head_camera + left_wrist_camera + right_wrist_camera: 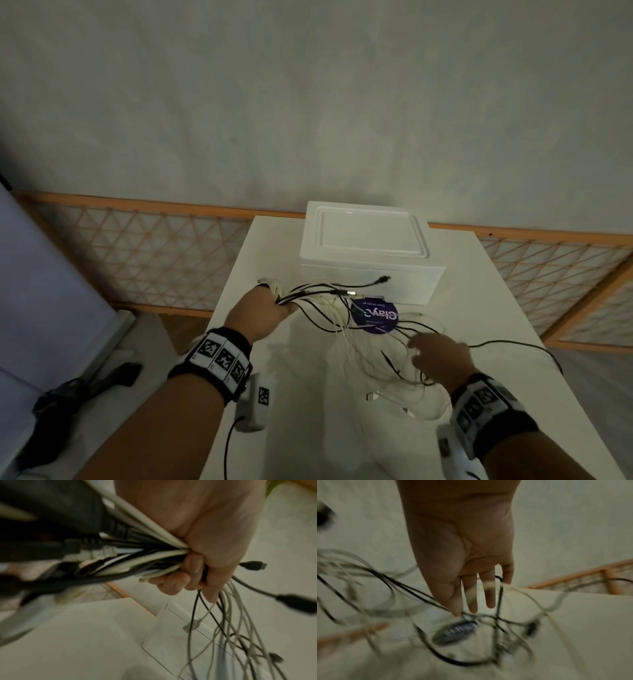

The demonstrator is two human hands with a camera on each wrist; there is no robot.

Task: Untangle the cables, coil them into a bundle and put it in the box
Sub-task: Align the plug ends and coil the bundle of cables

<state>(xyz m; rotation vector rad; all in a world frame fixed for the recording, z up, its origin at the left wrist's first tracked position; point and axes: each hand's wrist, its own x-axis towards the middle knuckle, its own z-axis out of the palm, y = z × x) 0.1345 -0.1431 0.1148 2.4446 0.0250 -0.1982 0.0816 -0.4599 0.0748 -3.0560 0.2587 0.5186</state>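
My left hand (263,315) (197,566) grips a thick bunch of black and white cables (137,559) near their plug ends, lifted over the table's left side. From it the cables (373,342) trail right in a loose tangle across the table. Over that tangle, my right hand (438,356) (471,588) hangs with fingers straight and spread; strands (498,601) run between and under the fingers, none gripped. The white box (370,253) stands at the table's far edge, lid on.
A round purple sticker (375,317) lies under the cables in front of the box. One black cable (513,344) runs off toward the white table's (479,291) right edge. An orange lattice panel (154,250) lines the wall behind. Dark items (85,387) lie on the left.
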